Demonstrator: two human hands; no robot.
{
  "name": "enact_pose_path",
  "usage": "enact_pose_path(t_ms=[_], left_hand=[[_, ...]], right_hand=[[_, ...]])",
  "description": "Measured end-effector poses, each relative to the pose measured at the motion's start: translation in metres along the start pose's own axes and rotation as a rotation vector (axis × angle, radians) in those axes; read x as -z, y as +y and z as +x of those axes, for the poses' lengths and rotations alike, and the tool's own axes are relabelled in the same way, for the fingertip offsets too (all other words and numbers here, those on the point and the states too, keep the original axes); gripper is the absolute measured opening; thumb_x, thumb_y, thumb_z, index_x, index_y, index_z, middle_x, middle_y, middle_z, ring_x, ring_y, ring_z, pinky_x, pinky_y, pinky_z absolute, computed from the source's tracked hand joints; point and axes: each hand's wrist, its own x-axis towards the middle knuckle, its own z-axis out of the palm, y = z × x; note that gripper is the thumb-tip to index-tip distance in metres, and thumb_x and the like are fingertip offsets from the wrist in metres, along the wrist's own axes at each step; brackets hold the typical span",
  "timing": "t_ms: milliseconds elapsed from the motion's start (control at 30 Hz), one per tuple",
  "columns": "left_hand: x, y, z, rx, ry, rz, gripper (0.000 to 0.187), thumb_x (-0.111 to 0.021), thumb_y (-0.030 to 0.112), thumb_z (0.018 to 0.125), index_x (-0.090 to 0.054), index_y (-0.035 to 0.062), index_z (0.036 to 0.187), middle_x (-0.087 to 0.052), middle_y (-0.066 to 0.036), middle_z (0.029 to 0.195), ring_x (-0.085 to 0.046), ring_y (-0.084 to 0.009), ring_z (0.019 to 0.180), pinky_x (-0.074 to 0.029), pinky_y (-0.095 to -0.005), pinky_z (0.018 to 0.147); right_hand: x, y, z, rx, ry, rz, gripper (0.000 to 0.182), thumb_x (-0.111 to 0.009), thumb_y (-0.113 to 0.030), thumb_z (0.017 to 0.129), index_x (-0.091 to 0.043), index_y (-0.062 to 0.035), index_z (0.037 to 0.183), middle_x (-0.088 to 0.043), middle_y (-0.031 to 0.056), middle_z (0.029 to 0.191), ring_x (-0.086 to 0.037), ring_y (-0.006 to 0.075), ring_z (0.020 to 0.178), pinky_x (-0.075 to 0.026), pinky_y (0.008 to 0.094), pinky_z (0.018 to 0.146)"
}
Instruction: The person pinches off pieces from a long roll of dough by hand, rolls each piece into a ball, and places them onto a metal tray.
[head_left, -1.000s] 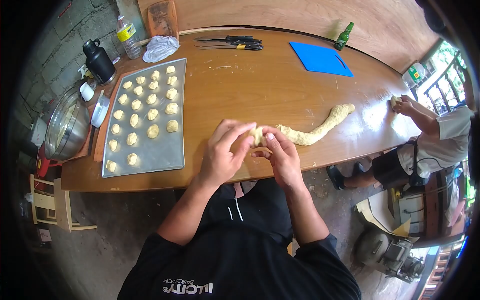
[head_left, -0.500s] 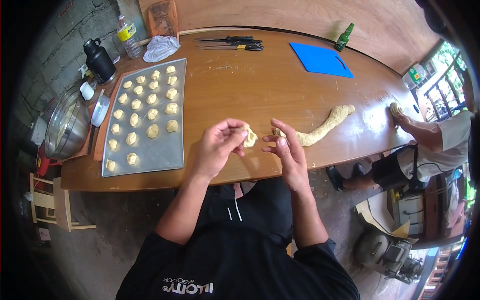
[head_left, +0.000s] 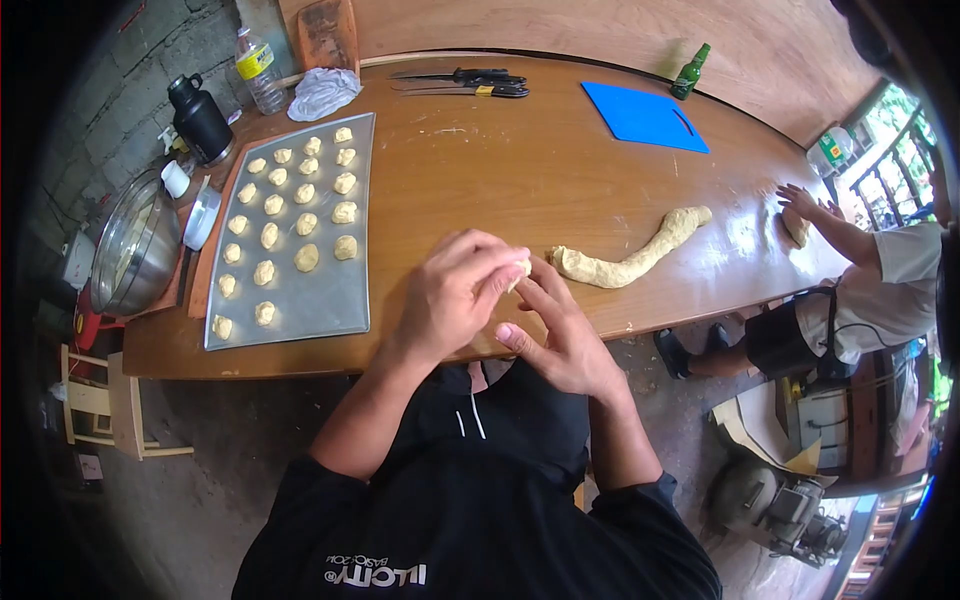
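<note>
My left hand pinches a small dough piece between thumb and fingers, above the table's front edge. My right hand is beside it, thumb and fingers apart, its fingertips at the underside of the same piece; the contact is partly hidden. A long dough roll lies curved on the table, just beyond my right hand. To the left, a metal tray holds several small dough lumps in rows.
A steel bowl, black flask and plastic bottle stand at left. Knives, a blue board and a green bottle are at the back. Another person works dough at right.
My hands have come together, with the dough piece moved slightly right and my right hand moved left to it. The other person's hands have lifted off their dough.
</note>
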Motion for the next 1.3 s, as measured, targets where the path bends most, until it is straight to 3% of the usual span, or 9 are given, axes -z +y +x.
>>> enact_pose_path(t_ms=[233,433,567,700,867,1033,1200,1233,1300], left_hand=[[0.000,0.006,0.000,0.281,0.027,-0.363,0.024,-0.075,0.004,0.105,-0.075,0.0005,0.128,-0.075,-0.007,0.109,-0.073,-0.0139,0.099,-0.059,-0.0282,0.083],[-0.001,-0.010,-0.004,0.393,0.357,-0.594,0.021,-0.083,0.004,0.097,-0.074,0.0004,0.116,-0.077,-0.010,0.101,-0.074,-0.0166,0.087,-0.059,-0.0305,0.077],[0.002,0.000,0.003,0.029,0.165,-0.196,0.016,-0.085,0.005,0.095,-0.077,0.0010,0.109,-0.077,-0.011,0.101,-0.075,-0.0181,0.088,-0.059,-0.0304,0.077],[0.001,-0.018,0.001,0.377,0.242,-0.799,0.024,-0.077,0.008,0.106,-0.069,0.0003,0.126,-0.074,-0.006,0.106,-0.071,-0.0115,0.095,-0.059,-0.0280,0.080],[-0.007,-0.008,-0.009,0.625,0.088,-1.142,0.034,-0.073,0.010,0.109,-0.057,0.0044,0.139,-0.068,-0.005,0.113,-0.067,-0.0105,0.105,-0.054,-0.0259,0.088],[-0.017,-0.002,-0.022,0.660,0.058,-1.280,0.027,-0.071,0.009,0.109,-0.057,0.0063,0.132,-0.069,-0.005,0.114,-0.068,-0.0122,0.106,-0.055,-0.0283,0.090],[0.021,-0.006,-0.018,0.819,-0.261,-1.681,0.040,-0.079,0.012,0.104,-0.061,0.0055,0.139,-0.074,-0.010,0.125,-0.071,-0.0189,0.115,-0.059,-0.0336,0.094],[0.020,-0.003,-0.019,0.815,-0.264,-1.681,0.040,-0.079,0.012,0.104,-0.061,0.0055,0.139,-0.074,-0.010,0.125,-0.071,-0.0189,0.115,-0.059,-0.0336,0.094],[0.013,0.009,-0.028,0.492,-0.138,-0.462,0.053,-0.082,0.016,0.101,-0.060,0.0059,0.148,-0.070,-0.015,0.140,-0.069,-0.0245,0.125,-0.058,-0.0387,0.103]], right_hand=[[0.005,-0.016,0.001,0.185,0.013,-0.511,0.052,-0.080,-0.026,0.097,-0.069,-0.0060,0.144,-0.043,0.0230,0.167,-0.051,0.0475,0.141,-0.050,0.0541,0.117],[0.021,-0.009,0.000,0.091,-0.026,-0.180,0.030,-0.079,-0.010,0.091,-0.082,-0.0150,0.120,-0.031,0.0244,0.177,-0.053,0.0469,0.138,-0.053,0.0518,0.113],[0.013,-0.015,-0.005,0.161,-0.208,0.095,0.032,-0.079,-0.005,0.086,-0.082,-0.0159,0.116,-0.034,0.0246,0.177,-0.057,0.0446,0.135,-0.053,0.0532,0.112],[0.019,-0.007,-0.006,0.117,-0.095,0.066,0.023,-0.079,-0.005,0.087,-0.081,-0.0122,0.109,-0.035,0.0233,0.179,-0.061,0.0431,0.133,-0.052,0.0528,0.113],[0.001,-0.033,0.002,0.000,0.358,0.022,0.048,-0.087,-0.005,0.084,-0.073,-0.0108,0.130,-0.057,0.0176,0.159,-0.066,0.0377,0.127,-0.060,0.0428,0.100],[0.001,-0.010,0.016,0.132,0.236,-0.102,0.052,-0.087,-0.002,0.089,-0.070,-0.0084,0.138,-0.067,0.0123,0.141,-0.072,0.0285,0.121,-0.064,0.0347,0.083],[0.001,0.004,0.015,-0.116,0.291,0.853,0.035,-0.075,0.002,0.102,-0.068,0.0000,0.137,-0.076,0.0118,0.112,-0.075,0.0202,0.099,-0.064,0.0326,0.079],[0.001,0.001,0.018,-0.150,0.332,0.941,0.036,-0.076,0.001,0.102,-0.067,-0.0002,0.137,-0.076,0.0103,0.108,-0.074,0.0189,0.095,-0.063,0.0314,0.077],[-0.007,0.020,0.015,-0.155,0.322,0.952,0.037,-0.076,-0.002,0.103,-0.066,0.0000,0.138,-0.077,0.0095,0.109,-0.073,0.0164,0.094,-0.062,0.0298,0.074]])
